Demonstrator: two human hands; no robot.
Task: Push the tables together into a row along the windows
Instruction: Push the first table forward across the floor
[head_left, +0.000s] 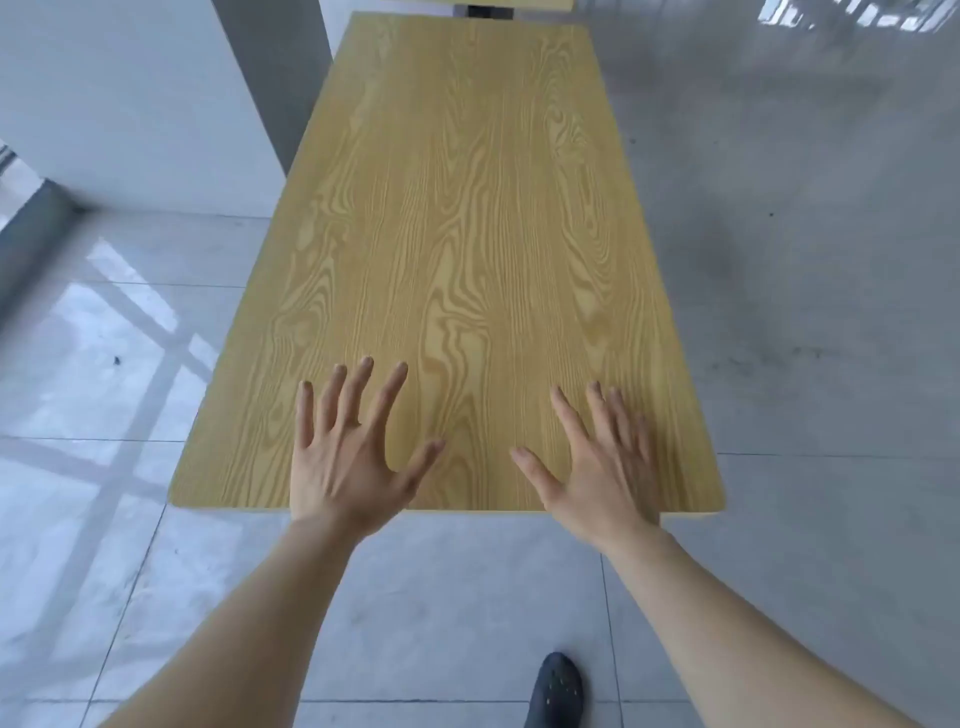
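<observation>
A long table with a light wood-grain top (452, 223) stretches away from me. Both hands are spread over its near end, fingers apart, holding nothing. My left hand (348, 457) is over the near-left part of the top, and my right hand (597, 462) is over the near-right part, its wrist above the near edge. Whether the palms press on the wood or hover just above it I cannot tell. Beyond the far end, a strip of a second wooden tabletop (511, 4) shows at the top of the view, with a dark support under it.
A white pillar (140, 104) stands close to the table's far-left side. Grey tiled floor (810, 312) surrounds the table, with window light reflected on the left. A window frame edge (10, 166) shows at far left. My dark shoe (553, 691) is on the floor below.
</observation>
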